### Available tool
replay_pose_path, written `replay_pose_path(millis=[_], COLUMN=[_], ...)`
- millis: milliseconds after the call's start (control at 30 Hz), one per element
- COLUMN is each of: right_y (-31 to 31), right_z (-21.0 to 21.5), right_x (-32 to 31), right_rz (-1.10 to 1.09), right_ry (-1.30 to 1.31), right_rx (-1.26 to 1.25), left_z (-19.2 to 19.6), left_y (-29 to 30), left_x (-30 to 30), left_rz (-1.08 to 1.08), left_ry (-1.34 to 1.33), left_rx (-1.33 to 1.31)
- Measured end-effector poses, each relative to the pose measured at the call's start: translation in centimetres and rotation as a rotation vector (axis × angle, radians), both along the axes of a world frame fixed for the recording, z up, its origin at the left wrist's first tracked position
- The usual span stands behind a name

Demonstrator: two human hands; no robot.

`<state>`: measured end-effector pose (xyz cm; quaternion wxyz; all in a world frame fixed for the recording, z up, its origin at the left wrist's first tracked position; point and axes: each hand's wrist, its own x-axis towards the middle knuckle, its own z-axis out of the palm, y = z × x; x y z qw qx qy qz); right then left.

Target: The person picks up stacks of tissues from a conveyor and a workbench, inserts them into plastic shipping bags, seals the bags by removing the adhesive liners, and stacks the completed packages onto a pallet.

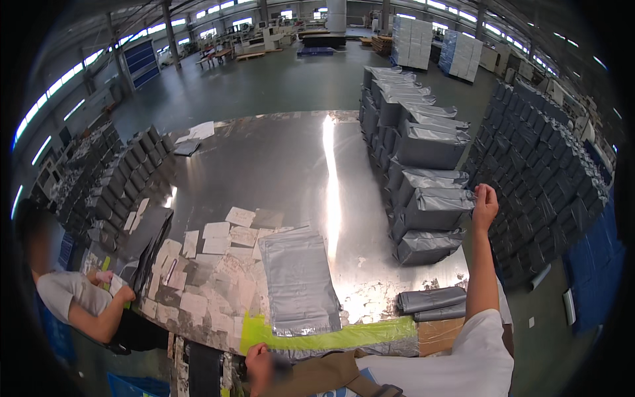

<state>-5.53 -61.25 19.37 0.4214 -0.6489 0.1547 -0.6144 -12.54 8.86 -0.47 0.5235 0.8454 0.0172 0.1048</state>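
My right hand [485, 208] is stretched out to the right side of the metal table, its fingers pinched at the end of a bundle of grey plastic bags [436, 213]. That bundle stands in a long row of similar grey bundles [433, 145]. My left hand [258, 368] is low at the table's near edge, with its fingers curled in; whatever they may hold is hidden. A flat grey plastic bag [301, 281] lies on the table in front of me. Folded grey bags [432, 304] rest at the near right.
Worn paper pieces and yellow-green tape [370, 333] cover the metal table's [264, 159] near part. At the left, a co-worker [86, 298] handles something small. More grey bundles are piled at the far right [536, 178] and left [126, 165]. Blue sheeting [595, 264] hangs at the right.
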Motion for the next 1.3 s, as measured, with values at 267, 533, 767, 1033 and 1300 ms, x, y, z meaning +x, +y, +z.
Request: replay_pose_path(millis=[267, 533, 767, 1033, 1300], right_y=[-17.0, -26.4, -24.1, -23.8, -23.5], right_z=[4.6, 2.3, 4.1, 5.5, 0.7], right_x=[8.1, 20.7, 23.7, 23.8, 27.0], right_rz=[0.495, 0.639, 1.034, 1.152, 0.916], right_ry=[0.299, 0.117, 0.173, 0.161, 0.136], right_rx=[0.673, 0.807, 0.829, 0.695, 0.86], left_z=[5.2, 6.2, 4.8, 3.2, 4.5], left_y=[-9.7, -18.1, -19.7, -22.6, -22.2], left_x=[5.6, 5.6, 3.5, 5.3, 5.1], left_rz=[-0.234, -0.271, -0.189, -0.403, -0.28], left_ry=[0.092, 0.255, 0.302, 0.424, 0.768], left_rx=[0.107, 0.283, 0.273, 0.374, 0.092])
